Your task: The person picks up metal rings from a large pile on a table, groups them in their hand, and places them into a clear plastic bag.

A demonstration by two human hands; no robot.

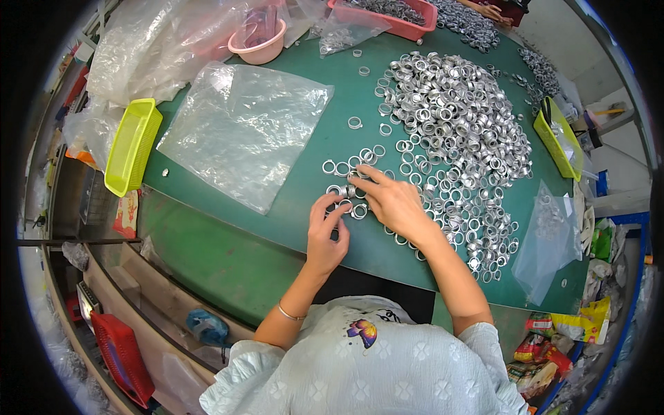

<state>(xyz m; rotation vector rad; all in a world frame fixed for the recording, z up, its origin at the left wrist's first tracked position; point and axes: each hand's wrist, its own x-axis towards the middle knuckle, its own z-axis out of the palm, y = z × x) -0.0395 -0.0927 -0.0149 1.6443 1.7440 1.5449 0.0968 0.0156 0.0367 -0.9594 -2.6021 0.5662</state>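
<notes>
Many small silver metal rings, each with a little tab, lie in a big heap (449, 104) on the right half of a green table (290, 55). A looser group of rings (342, 168) is spread at the heap's near left side. My left hand (326, 238), at the table's front edge, is closed with its fingertips on a metal ring (344, 205). To its right, my right hand (395, 204) reaches over the loose rings, fingers stretched out and fingertips touching some of them. The right palm hides a few rings beneath it.
A clear plastic bag (249, 128) lies flat left of my hands. Yellow-green baskets (133, 146) stand at both table ends. Pink containers (259, 47) and more ring piles are at the back. A bag with rings (546, 242) lies right. Another person's hand (492, 12) shows far right.
</notes>
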